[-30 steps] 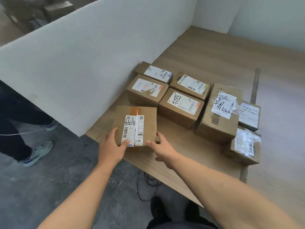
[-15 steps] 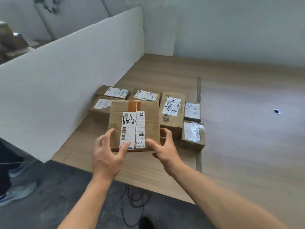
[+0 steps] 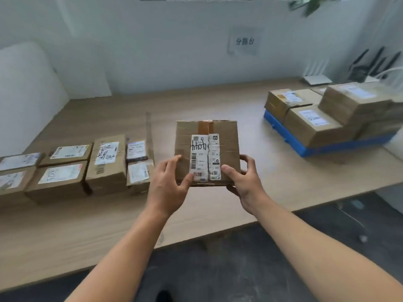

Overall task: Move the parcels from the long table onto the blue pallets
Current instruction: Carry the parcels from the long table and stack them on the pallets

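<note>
A flat cardboard parcel (image 3: pixel 207 140) with a white label and handwritten digits is held in the air above the long wooden table (image 3: pixel 218 105). My left hand (image 3: pixel 168 188) grips its near left corner, thumb on top. My right hand (image 3: pixel 244 182) grips the near right corner, fingers curled round the side. Several more parcels (image 3: pixel 65 173) lie in a cluster on the table at the left. A blue pallet (image 3: pixel 283 136) sits on the table at the right, stacked with several parcels (image 3: pixel 314 125).
A white foam partition (image 3: pixel 24 99) stands at the table's left end. A paper sign (image 3: pixel 244 41) hangs on the back wall. A white router (image 3: pixel 316 77) and a black one stand behind the pallet. Dark floor lies below the table's near edge.
Both hands lifted the labelled parcel off the table's left corner and carried it to the right. The view swung right, so the blue pallet came into sight.
</note>
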